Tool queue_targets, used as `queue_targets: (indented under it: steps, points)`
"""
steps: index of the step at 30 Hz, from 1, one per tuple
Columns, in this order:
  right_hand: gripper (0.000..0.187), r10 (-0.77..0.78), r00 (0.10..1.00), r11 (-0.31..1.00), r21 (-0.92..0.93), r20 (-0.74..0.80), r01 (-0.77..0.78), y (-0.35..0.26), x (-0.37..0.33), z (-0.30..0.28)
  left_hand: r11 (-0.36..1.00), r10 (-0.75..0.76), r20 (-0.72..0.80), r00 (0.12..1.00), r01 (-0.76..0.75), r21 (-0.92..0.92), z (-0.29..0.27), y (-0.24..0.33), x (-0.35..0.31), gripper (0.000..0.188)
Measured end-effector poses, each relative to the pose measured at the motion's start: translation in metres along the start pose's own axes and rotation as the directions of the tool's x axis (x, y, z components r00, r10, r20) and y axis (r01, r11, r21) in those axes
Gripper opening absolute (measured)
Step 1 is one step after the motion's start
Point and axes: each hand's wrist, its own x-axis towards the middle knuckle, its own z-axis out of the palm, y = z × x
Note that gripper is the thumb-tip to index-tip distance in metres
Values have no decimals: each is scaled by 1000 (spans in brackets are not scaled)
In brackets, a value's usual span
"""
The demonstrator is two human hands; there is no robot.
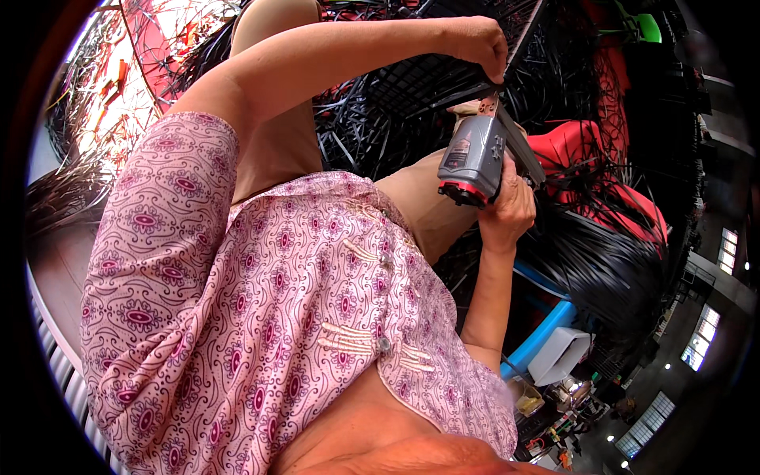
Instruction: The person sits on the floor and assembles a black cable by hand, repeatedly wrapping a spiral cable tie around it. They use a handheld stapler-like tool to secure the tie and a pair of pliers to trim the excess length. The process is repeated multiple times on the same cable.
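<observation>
My right hand [511,202] is wrapped round the handle of a grey-and-red staple gun [475,154], right of centre. The tool's nose points up and away, against the near edge of a black woven panel [412,83]. Reaching across from the left, my left hand [479,46] is closed just above the nose. Its fingertips pinch down at the panel's edge; what lies between them is too small to make out. Black flat strips [352,131] hang and tangle around the panel, near my knees.
A thick bundle of black strips [594,261] hangs at the right beside a red plastic piece [566,144]. Below are a blue edge [546,336] and a white container [559,356]. Something bright green [647,28] stands at the far right. More strips [71,194] lie left.
</observation>
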Motion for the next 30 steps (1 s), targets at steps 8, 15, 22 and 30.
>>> queue_targets:
  steps: [8,15,22,30]
  points:
    - [58,-29,998,999,-27,49,30,-3,7,7,1000,28,-5,1000,-28,10,-2,8,0,22]
    - [65,8,999,998,-56,36,-6,-6,7,10,999,4,-7,1000,-3,33,0,7,1,23]
    - [63,10,1000,999,-46,26,-9,-8,5,15,1000,-1,-3,1000,1,21,-1,10,1,24]
    - [56,69,998,995,-75,10,-68,-10,4,22,999,27,4,1000,-27,23,2,5,6,24]
